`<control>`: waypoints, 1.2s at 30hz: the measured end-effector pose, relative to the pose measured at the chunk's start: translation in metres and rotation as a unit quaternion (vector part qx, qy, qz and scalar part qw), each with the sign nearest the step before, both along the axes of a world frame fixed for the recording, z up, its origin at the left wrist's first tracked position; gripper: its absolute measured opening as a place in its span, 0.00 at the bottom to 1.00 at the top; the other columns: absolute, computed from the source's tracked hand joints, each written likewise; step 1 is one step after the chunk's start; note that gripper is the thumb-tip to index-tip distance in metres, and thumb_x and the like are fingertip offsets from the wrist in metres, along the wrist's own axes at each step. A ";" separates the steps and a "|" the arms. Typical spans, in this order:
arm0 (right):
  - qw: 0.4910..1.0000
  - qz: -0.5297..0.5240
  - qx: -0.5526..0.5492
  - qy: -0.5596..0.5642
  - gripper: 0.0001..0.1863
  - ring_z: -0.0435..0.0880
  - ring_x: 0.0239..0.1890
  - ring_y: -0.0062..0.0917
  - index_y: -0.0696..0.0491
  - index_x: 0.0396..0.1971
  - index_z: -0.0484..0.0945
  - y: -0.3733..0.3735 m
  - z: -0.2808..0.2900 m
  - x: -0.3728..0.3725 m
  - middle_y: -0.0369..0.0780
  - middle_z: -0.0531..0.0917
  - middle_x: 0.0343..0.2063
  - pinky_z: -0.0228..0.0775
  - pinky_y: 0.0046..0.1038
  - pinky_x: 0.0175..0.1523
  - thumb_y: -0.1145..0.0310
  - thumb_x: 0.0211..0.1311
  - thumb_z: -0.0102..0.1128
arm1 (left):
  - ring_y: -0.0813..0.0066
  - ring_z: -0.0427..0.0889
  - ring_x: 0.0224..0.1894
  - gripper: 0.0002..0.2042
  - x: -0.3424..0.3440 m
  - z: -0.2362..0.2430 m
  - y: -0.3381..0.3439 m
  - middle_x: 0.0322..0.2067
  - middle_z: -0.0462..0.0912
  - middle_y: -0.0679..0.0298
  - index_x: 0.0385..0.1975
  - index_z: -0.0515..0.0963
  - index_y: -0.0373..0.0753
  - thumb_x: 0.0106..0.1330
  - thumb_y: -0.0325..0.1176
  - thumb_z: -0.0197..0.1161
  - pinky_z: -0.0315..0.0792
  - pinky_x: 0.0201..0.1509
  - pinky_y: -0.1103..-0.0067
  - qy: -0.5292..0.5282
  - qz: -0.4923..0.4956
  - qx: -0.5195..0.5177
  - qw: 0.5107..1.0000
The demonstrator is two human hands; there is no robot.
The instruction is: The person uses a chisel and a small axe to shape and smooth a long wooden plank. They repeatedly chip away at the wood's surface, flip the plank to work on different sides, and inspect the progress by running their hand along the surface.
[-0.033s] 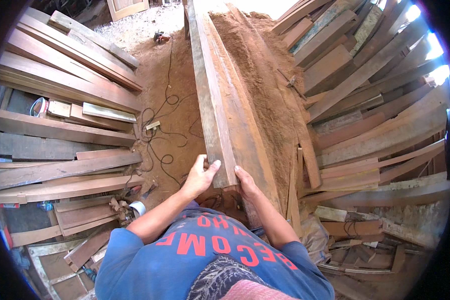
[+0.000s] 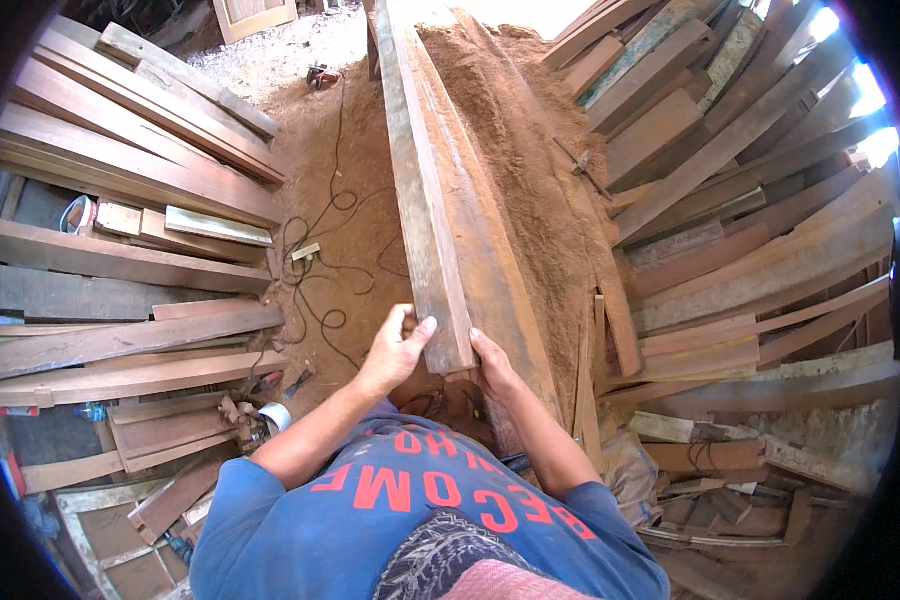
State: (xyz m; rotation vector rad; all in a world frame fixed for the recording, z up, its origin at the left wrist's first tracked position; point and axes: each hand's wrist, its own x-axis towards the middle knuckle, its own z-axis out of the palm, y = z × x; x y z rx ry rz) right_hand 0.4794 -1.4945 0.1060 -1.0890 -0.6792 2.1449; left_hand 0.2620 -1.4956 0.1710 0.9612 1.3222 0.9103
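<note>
A long timber beam (image 2: 432,260) runs from just in front of me to the far end, with a weathered grey face and a paler, freshly cut one. My left hand (image 2: 398,352) grips the left side of its near end, thumb laid on the grey face. On the other side, my right hand (image 2: 493,366) is closed round the end corner, thumb on top and fingers partly hidden below. Under and to the right of the beam lies a wide, sawdust-coated plank (image 2: 495,270).
Stacked boards (image 2: 130,240) line the left; more lumber (image 2: 760,270) leans along the right. A black cord (image 2: 338,200) coils over the sawdust-covered floor toward a red power tool (image 2: 322,76). A hammer-like tool (image 2: 582,168) lies right of the plank.
The beam has rolled slightly in my hands, so more of its grey face shows and the pale face looks narrower. My left thumb has shifted a little to the left.
</note>
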 end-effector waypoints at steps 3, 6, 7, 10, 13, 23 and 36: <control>0.993 0.036 0.018 0.110 0.32 0.87 0.52 0.37 0.53 0.70 0.68 0.004 0.043 -0.005 0.45 0.83 0.56 0.84 0.43 0.50 0.43 0.84 0.38 | 0.75 0.78 0.59 0.23 -0.008 0.048 -0.003 0.54 0.80 0.62 0.67 0.70 0.31 0.79 0.38 0.62 0.70 0.68 0.75 -0.152 0.013 0.078 0.985; 0.975 0.020 0.062 0.212 0.32 0.87 0.45 0.36 0.52 0.68 0.70 0.011 0.096 -0.024 0.44 0.84 0.54 0.84 0.40 0.47 0.43 0.84 0.35 | 0.70 0.73 0.67 0.33 -0.017 0.065 0.005 0.65 0.73 0.59 0.74 0.64 0.33 0.76 0.43 0.67 0.67 0.72 0.72 -0.083 -0.022 0.202 0.976; 0.967 0.012 0.077 0.243 0.31 0.87 0.44 0.36 0.52 0.68 0.71 0.014 0.114 -0.027 0.44 0.84 0.53 0.84 0.40 0.47 0.43 0.84 0.35 | 0.69 0.72 0.68 0.36 -0.017 0.079 0.010 0.67 0.71 0.59 0.75 0.63 0.34 0.74 0.44 0.69 0.66 0.73 0.71 -0.049 -0.032 0.238 0.970; 0.973 -0.005 0.056 0.223 0.30 0.87 0.42 0.35 0.50 0.66 0.72 0.022 0.152 -0.025 0.44 0.84 0.51 0.83 0.39 0.46 0.43 0.84 0.35 | 0.67 0.71 0.70 0.40 -0.008 0.106 0.021 0.69 0.70 0.58 0.76 0.63 0.35 0.71 0.47 0.72 0.66 0.74 0.70 -0.067 -0.014 0.289 0.955; 0.974 -0.005 0.048 0.221 0.30 0.86 0.42 0.34 0.50 0.64 0.74 0.028 0.191 -0.040 0.43 0.84 0.50 0.82 0.37 0.45 0.42 0.84 0.36 | 0.67 0.71 0.69 0.40 -0.010 0.134 0.022 0.68 0.73 0.58 0.76 0.64 0.36 0.69 0.47 0.73 0.66 0.74 0.70 -0.090 0.025 0.297 0.950; 0.948 0.012 0.092 0.304 0.31 0.86 0.43 0.38 0.54 0.65 0.73 0.039 0.242 -0.066 0.46 0.84 0.51 0.79 0.38 0.47 0.44 0.84 0.38 | 0.76 0.82 0.57 0.38 -0.032 0.166 0.036 0.62 0.80 0.57 0.75 0.64 0.32 0.74 0.52 0.67 0.77 0.56 0.83 -0.137 0.065 0.294 0.944; 0.987 -0.044 0.025 0.152 0.27 0.86 0.42 0.34 0.55 0.63 0.74 0.015 0.166 -0.045 0.45 0.85 0.49 0.81 0.33 0.40 0.48 0.83 0.46 | 0.69 0.80 0.63 0.35 -0.025 0.145 0.018 0.64 0.78 0.54 0.75 0.62 0.31 0.81 0.54 0.55 0.74 0.67 0.70 -0.180 0.033 0.126 0.975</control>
